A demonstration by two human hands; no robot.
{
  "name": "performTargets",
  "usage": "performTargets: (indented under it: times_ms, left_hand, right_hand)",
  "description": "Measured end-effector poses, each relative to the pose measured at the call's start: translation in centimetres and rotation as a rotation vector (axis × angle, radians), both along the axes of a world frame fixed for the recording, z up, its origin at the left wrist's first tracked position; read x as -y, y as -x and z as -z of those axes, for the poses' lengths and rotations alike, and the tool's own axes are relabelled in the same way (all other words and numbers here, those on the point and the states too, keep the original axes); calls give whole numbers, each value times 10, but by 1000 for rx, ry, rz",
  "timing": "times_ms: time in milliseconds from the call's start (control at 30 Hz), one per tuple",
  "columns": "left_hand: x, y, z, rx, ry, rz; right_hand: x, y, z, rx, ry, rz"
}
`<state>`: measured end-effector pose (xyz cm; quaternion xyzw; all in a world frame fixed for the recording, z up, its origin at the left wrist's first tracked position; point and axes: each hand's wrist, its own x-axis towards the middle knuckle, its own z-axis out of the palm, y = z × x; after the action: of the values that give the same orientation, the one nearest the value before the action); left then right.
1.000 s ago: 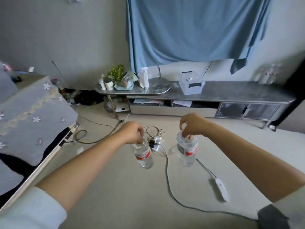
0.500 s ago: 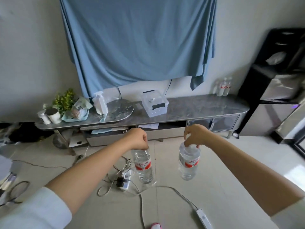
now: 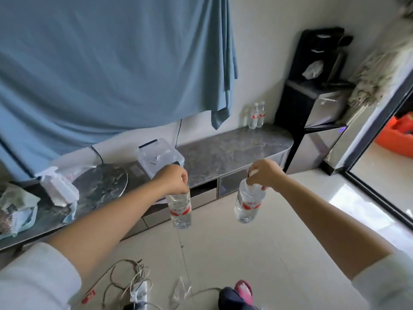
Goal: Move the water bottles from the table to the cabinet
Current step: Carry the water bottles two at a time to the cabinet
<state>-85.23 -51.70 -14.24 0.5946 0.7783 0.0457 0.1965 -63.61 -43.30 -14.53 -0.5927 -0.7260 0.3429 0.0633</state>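
Both hands, left and right, outstretched, grip hanging bottles.

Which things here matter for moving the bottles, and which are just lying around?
Job: left hand gripping left bottle; right hand gripping right bottle; cabinet; two bottles already there.
Lying about: clear box, spray bottle, floor cables.

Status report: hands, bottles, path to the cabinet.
Left hand and right hand each grip a water bottle by its top. Cabinet ahead, two bottles on it. Cables underfoot.
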Motion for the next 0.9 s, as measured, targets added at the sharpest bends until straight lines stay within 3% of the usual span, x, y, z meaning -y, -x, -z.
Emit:
performTargets:
  times_ms: [533, 900]
  left_hand:
    - [-329, -60, -17, -22, 8, 183]
    - [-543, -94, -13, 24, 0, 252]
  right_hand:
    - [-324, -67, -13, 126, -41, -102]
    - [-530, -97, -13, 20, -83, 68]
